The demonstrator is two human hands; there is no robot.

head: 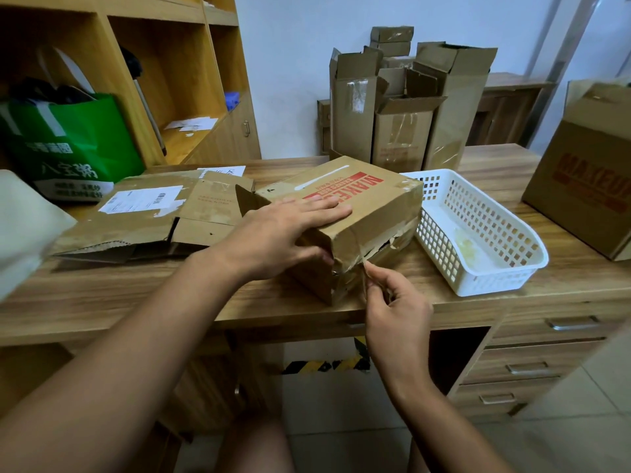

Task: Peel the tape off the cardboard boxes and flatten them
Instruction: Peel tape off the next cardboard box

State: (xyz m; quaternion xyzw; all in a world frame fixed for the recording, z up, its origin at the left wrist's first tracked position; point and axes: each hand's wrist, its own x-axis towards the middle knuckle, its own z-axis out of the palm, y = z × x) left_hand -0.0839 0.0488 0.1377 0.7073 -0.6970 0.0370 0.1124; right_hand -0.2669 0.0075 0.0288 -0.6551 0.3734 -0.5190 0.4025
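A brown cardboard box with red print (375, 206) lies in the middle of the wooden table (136, 295), turned at an angle, with its torn end towards the person at 6 o'clock. The left hand (283, 230) lies on the box top with straight fingers pressed flat across the red lettering; its grip is wide and closes on nothing, and the thumb rests against the near end face. The right hand (396, 302) is at 6 o'clock of the box, just off the table edge. Its grip is narrow, thumb and forefinger pinching a strip of clear tape (362, 257) that runs up to the box's lower end corner.

At 3 o'clock of the box, touching its side, sits a white perforated plastic basket (440, 240) with wads of clear tape (467, 244) on its floor. At 9 o'clock a flattened brown cardboard sheet with a white label (143, 220) lies on the table. At 12 o'clock several tall opened brown cartons (403, 131) stand against the wall. A large brown box with red lettering (587, 186) stands at 2 o'clock, and a green bag (68, 138) at 10 o'clock.
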